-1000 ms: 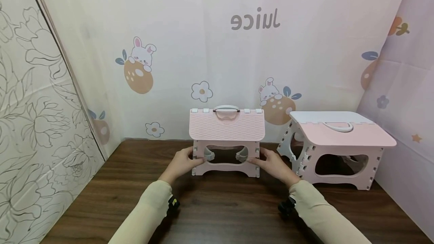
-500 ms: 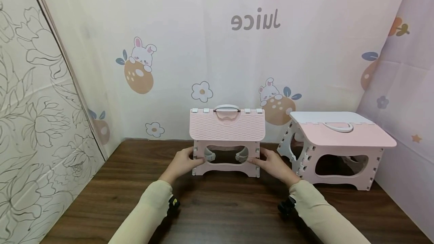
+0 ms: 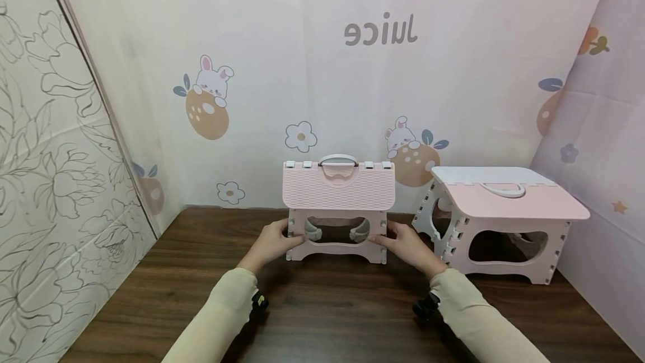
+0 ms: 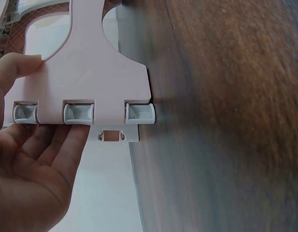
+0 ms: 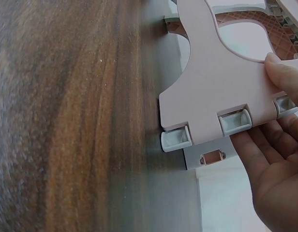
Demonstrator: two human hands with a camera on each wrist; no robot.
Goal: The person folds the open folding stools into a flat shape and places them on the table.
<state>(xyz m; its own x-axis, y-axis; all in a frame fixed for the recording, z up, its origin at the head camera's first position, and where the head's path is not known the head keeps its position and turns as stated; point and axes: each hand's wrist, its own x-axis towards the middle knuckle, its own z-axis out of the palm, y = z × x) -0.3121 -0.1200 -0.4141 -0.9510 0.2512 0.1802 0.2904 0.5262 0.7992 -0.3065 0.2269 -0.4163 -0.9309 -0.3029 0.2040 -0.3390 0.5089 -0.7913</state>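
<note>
In the middle of the head view, a small pink folding stool (image 3: 339, 192) is being gripped on the dark wooden table (image 3: 327, 315) by two hands set apart — its frame-left edge is being pinched by the left hand (image 3: 269, 245), its frame-right edge by the right hand (image 3: 410, 245). Skin could be getting nipped at the grey hinges (image 4: 79, 113) if the panels were being folded, or twisting could be caused by uneven pressure. A weave-textured flap (image 3: 307, 190) is being paired with a smooth, curve-cut leg panel (image 4: 86, 79), apparently plastic.
</note>
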